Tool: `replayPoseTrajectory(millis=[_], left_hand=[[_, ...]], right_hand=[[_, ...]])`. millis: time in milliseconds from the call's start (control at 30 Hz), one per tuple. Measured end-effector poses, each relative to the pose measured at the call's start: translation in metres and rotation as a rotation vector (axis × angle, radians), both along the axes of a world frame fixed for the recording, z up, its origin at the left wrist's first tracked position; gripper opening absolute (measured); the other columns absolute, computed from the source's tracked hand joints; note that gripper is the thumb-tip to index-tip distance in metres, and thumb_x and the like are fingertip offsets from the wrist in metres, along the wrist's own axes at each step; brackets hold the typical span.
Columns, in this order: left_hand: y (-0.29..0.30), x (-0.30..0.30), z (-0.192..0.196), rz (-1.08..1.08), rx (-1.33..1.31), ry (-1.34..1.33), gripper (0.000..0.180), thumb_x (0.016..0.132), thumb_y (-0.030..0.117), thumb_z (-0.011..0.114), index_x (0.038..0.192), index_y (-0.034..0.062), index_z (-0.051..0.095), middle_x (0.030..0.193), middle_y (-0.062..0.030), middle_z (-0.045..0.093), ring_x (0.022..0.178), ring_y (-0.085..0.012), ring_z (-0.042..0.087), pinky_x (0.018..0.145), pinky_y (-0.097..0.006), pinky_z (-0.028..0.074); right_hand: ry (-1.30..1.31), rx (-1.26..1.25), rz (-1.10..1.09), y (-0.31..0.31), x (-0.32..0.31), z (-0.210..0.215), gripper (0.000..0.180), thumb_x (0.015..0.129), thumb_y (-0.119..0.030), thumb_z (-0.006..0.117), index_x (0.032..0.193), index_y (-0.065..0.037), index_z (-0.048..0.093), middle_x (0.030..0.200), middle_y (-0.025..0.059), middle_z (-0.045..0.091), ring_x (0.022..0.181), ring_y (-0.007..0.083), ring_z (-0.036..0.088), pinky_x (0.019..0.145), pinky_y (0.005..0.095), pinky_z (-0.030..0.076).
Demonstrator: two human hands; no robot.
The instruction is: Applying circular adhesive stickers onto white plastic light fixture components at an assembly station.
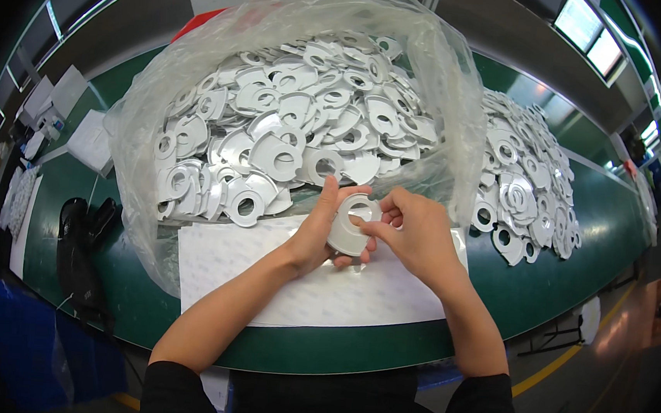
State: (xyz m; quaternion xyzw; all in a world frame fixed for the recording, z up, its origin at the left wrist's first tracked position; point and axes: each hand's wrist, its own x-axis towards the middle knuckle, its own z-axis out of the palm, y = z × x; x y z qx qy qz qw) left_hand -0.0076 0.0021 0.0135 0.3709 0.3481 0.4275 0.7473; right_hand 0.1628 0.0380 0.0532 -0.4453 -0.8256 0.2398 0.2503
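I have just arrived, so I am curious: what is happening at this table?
A person's left grip holds a white ring-like part above a white sheet, with the right grip at its opening. More such parts lie heaped in the plastic bag behind; another pile lies on the green table at right.

Rm over wht sheet [362, 298] nearside of R fingers [396, 198]; bag [137, 145] blocks fwd.
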Motion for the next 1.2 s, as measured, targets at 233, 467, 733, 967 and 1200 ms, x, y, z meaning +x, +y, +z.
replayPoseTrajectory(millis=[233, 467, 733, 967, 1200], left_hand=[[0.001, -0.002, 0.001, -0.019, -0.026, -0.07, 0.084, 0.085, 0.075, 0.01, 0.138, 0.0114, 0.025, 0.082, -0.016, 0.06, 0.065, -0.0207, 0.061, 0.042, -0.025, 0.034], [0.003, -0.004, -0.002, -0.029, -0.03, -0.129, 0.082, 0.086, 0.074, 0.011, 0.137, 0.0114, 0.026, 0.083, -0.0177, 0.06, 0.065, -0.0223, 0.061, 0.041, -0.026, 0.035], [0.004, -0.017, 0.027, 0.119, 0.037, 0.104, 0.052, 0.095, 0.048, 0.04, 0.128, 0.0088, 0.043, 0.109, -0.009, 0.059, 0.097, -0.0205, 0.06, 0.071, -0.031, 0.051], [0.009, -0.077, 0.05, 0.502, 0.914, 1.403, 0.047, 0.075, 0.014, 0.07, 0.117, 0.0029, 0.053, 0.115, -0.0131, 0.057, 0.108, -0.0328, 0.052, 0.094, -0.036, 0.041], [0.015, -0.086, 0.032, 0.365, 0.946, 1.565, 0.057, 0.066, 0.006, 0.075, 0.118, 0.0038, 0.052, 0.123, -0.0122, 0.052, 0.115, -0.0314, 0.044, 0.098, -0.037, 0.038]], right_hand=[[0.15, 0.004, -0.014, 0.002, -0.001, -0.008, 0.02, 0.08, -0.017, 0.066, 0.075, 0.002, 0.061, 0.067, 0.0151, 0.065, 0.06, 0.0274, 0.065, 0.058, 0.0368, 0.048], [0.257, -0.176, -0.074, 0.01, -0.004, -0.018, 0.021, 0.082, -0.018, 0.061, 0.074, 0.002, 0.06, 0.063, 0.0094, 0.061, 0.056, 0.0165, 0.058, 0.053, 0.0292, 0.045], [0.725, -0.602, -0.16, 0.029, 0.01, -0.005, 0.016, 0.086, -0.023, 0.059, 0.083, -0.007, 0.06, 0.07, -0.0006, 0.056, 0.062, 0.0061, 0.052, 0.051, 0.0209, 0.042], [1.62, -0.391, -0.267, 0.059, 0.048, 0.013, 0.024, 0.091, -0.023, 0.059, 0.109, -0.007, 0.057, 0.112, 0.001, 0.059, 0.083, 0.0056, 0.052, 0.069, 0.0191, 0.043], [0.784, -0.269, -0.046, 0.029, 0.022, 0.012, 0.016, 0.086, -0.015, 0.064, 0.099, -0.005, 0.063, 0.089, 0.001, 0.063, 0.076, 0.0096, 0.056, 0.065, 0.022, 0.045]])
